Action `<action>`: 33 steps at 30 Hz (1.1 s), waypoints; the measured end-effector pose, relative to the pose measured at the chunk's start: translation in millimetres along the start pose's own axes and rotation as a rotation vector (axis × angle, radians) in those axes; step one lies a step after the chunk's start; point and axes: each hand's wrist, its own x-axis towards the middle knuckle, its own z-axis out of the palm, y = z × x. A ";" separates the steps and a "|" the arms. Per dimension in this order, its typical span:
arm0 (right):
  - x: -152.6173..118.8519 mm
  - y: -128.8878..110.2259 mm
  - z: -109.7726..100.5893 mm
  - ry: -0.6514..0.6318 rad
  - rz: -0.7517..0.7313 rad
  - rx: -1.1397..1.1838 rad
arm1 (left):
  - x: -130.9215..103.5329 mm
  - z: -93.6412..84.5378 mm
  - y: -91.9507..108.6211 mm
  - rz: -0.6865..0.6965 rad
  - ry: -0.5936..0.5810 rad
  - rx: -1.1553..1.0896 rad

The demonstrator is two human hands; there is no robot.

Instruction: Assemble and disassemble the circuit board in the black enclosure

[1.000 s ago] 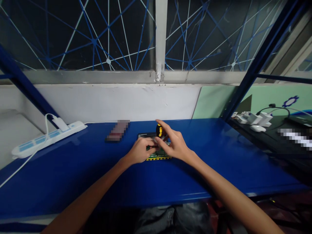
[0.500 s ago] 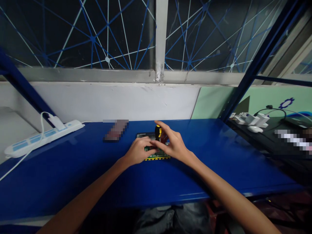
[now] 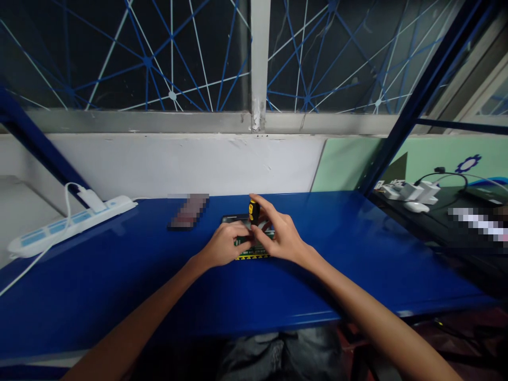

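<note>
My right hand (image 3: 280, 233) holds a short black and yellow screwdriver (image 3: 254, 212) upright, its index finger over the top of the handle and its thumb against the lower part. The fingers of my left hand (image 3: 227, 243) close together by the screwdriver's lower end; what they pinch, if anything, is hidden. Beneath both hands lies a green board-like piece (image 3: 254, 250) with printed marks and a yellow-and-black striped front edge. A dark-rimmed part (image 3: 230, 218) shows behind it. The screwdriver's tip is covered by my fingers.
A blurred-out flat dark object (image 3: 188, 212) lies left of my hands on the blue table (image 3: 337, 275). On the far left is a white power strip (image 3: 73, 225) with a plugged-in cable. White adapters (image 3: 423, 191) and cables sit on a dark surface at right.
The screwdriver handle has shifted slightly left and turned, showing more yellow. My right thumb has moved to the handle's lower part. My left hand stays nearly in place.
</note>
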 end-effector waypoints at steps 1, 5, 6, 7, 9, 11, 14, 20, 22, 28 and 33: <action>0.0 0.2 0.0 0.003 -0.001 0.000 | -0.3 0.5 -0.7 0.003 0.017 0.008; 0.2 0.7 -0.2 0.013 0.013 -0.006 | -0.8 2.8 -1.2 -0.012 0.081 0.017; 0.3 0.6 -0.2 0.015 0.020 -0.011 | -0.8 3.2 -0.9 -0.011 0.090 0.012; 0.3 0.5 -0.2 0.017 0.024 -0.017 | -0.9 3.6 -0.4 -0.006 0.097 0.007; 0.2 0.3 -0.2 0.023 0.018 -0.028 | -1.0 3.8 0.5 0.002 0.106 0.001; 0.2 0.1 -0.3 0.028 0.006 -0.028 | -1.0 3.4 1.4 0.001 0.103 -0.002; 0.1 0.1 -0.4 0.024 0.004 -0.016 | -0.8 2.3 2.8 -0.001 0.081 -0.017; -0.3 -0.4 -1.4 0.025 0.003 -0.040 | -1.5 2.2 6.4 -0.004 0.036 -0.042; -0.2 -0.5 -1.7 0.032 -0.001 -0.053 | -2.6 3.1 6.6 -0.008 0.033 -0.039; -0.5 0.8 -1.2 0.046 0.012 -0.049 | -5.6 7.4 5.5 -0.046 0.052 -0.050; -0.3 1.7 -1.5 0.033 0.013 -0.041 | -6.0 12.3 4.0 -0.015 0.087 -0.034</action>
